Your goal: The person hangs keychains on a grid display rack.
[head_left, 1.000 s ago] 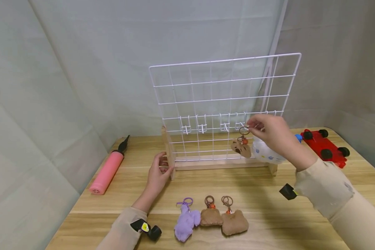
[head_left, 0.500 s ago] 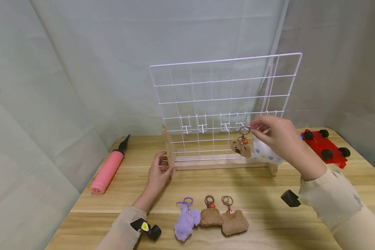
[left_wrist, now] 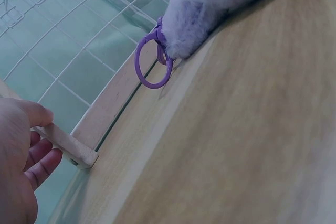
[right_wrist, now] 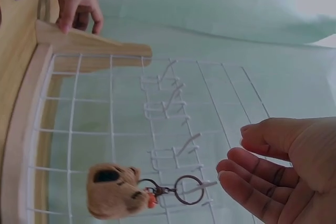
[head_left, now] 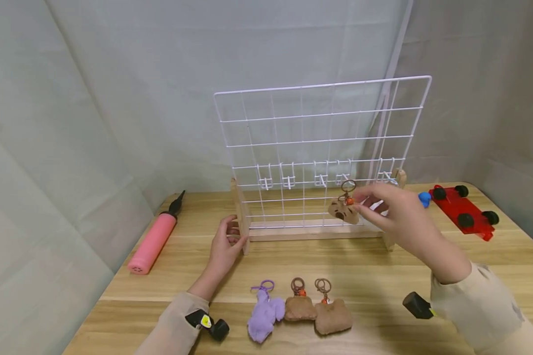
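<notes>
A brown plush keychain (head_left: 343, 212) with an orange bead hangs by its ring (right_wrist: 189, 190) from a white hook on the wire grid rack (head_left: 317, 115). My right hand (head_left: 399, 214) is beside it; in the right wrist view its fingers are loosely bent, apart from the ring and holding nothing. On the rack's left side, my left hand (head_left: 224, 249) grips the wooden side post (head_left: 241, 212) between thumb and fingers. A purple plush keychain (head_left: 264, 318) and two brown plush keychains (head_left: 299, 309) lie in a row on the table in front.
More white hooks (head_left: 288, 181) sit along the grid, left and right of the hung keychain. A pink hand pump (head_left: 153, 244) lies at the table's left. At the right are a red toy car (head_left: 462, 212) with black wheels and a small blue object (head_left: 424, 198).
My right hand has left the keychain's ring and moved down and slightly right, while the keychain stays hanging on its hook. My left hand has kept its place on the post.
</notes>
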A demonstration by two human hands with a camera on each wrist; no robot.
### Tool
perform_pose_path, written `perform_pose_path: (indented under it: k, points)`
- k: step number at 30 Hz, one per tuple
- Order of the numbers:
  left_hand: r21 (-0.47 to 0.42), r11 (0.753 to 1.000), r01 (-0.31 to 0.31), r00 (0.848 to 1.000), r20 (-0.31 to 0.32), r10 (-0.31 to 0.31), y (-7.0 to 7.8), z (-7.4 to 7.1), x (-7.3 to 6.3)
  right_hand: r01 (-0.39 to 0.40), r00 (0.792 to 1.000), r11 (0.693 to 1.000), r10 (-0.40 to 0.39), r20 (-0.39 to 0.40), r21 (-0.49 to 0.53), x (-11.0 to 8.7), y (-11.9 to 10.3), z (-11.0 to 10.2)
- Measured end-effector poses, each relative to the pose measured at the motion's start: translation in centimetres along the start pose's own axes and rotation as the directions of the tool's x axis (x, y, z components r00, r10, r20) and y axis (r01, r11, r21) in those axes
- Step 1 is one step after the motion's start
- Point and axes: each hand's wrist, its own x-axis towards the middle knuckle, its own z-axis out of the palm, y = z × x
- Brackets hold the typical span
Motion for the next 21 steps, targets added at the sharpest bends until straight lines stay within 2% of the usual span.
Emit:
perform_pose_path:
  k: [8, 15, 21]
  points:
    - [0.008, 1.0, 0.007, 1.0, 0.001, -0.007, 0.1, 0.0, 0.1, 0.041, 0.999, 0.996, -0.042, 0.001, 0.076, -1.8, -0.1, 1.3]
    - [-0.017, 0.999, 0.035, 0.999, 0.008, -0.035, 0.0, -0.1, 0.0, 0.103, 0.991, 0.976, -0.117, 0.059, 0.192, -3.0, 0.3, 2.9]
    - [-0.011, 0.999, 0.048, 0.999, 0.004, -0.048, 0.1, -0.1, 0.0, 0.109, 0.987, 0.969, -0.131, 0.089, 0.22, -3.9, 0.6, 4.2]
